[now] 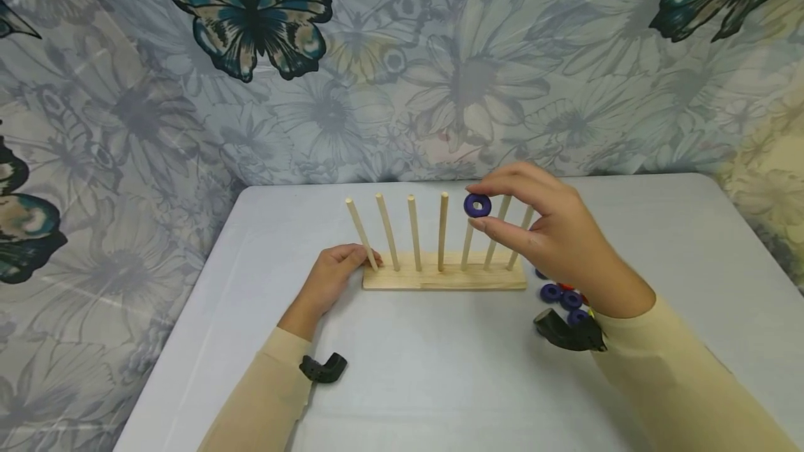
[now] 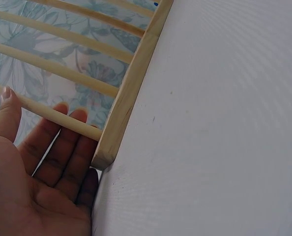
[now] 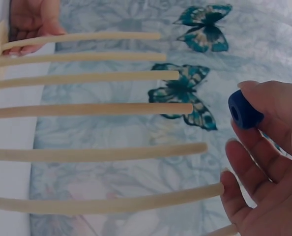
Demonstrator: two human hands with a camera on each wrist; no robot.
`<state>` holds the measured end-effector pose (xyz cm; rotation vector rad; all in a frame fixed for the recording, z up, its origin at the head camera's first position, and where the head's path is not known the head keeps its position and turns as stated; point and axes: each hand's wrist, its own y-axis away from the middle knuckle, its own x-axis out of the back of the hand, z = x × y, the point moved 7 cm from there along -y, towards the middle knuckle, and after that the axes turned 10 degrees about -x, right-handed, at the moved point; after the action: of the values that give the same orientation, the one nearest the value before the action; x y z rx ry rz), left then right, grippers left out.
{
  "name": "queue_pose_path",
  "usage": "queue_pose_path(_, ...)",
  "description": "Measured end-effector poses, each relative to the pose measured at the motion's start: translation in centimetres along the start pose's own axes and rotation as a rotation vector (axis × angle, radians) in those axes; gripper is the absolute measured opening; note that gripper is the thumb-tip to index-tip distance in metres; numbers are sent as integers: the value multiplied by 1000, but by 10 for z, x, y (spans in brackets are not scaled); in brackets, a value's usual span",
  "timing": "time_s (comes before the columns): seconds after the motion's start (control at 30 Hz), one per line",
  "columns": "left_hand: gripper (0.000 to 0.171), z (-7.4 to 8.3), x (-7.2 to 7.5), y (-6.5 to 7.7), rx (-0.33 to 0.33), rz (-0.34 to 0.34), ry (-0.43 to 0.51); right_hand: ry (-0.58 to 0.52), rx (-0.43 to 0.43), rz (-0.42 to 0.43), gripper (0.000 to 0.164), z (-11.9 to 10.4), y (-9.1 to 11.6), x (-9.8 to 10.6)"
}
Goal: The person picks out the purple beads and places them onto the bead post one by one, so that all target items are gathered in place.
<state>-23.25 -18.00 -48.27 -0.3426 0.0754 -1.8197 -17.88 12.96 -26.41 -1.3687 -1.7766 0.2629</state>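
A wooden stand [image 1: 440, 281] with several upright pegs [image 1: 414, 232] rests on the table. My left hand [image 1: 331, 276] holds its left end; in the left wrist view the end peg [image 2: 57, 116] passes between thumb and fingers. My right hand [image 1: 559, 232] pinches a dark blue ring [image 1: 467, 205] between thumb and forefinger, held in the air about level with the peg tops, right of the middle peg. In the right wrist view the blue ring [image 3: 248, 115] is apart from the pegs, while the little finger lies by a peg tip [image 3: 219, 190]. No rings show on the pegs.
Several loose blue rings [image 1: 551, 293] lie on the white table [image 1: 427, 382] right of the stand, with red and yellow bits partly hidden under my right wrist. A black strap piece [image 1: 323, 368] sits on each sleeve. Butterfly-patterned cloth [image 1: 389, 110] hangs behind the table.
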Motion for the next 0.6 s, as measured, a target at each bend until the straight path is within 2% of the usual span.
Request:
queue_pose_path(0.1,35,0,0,-1,1,-2,-4,1,-6,11,46,1,-2,-1)
queue_pose_path(0.6,36,-2,0,-1,14,1,-18,40,-51,-12,37,9,-13,-19)
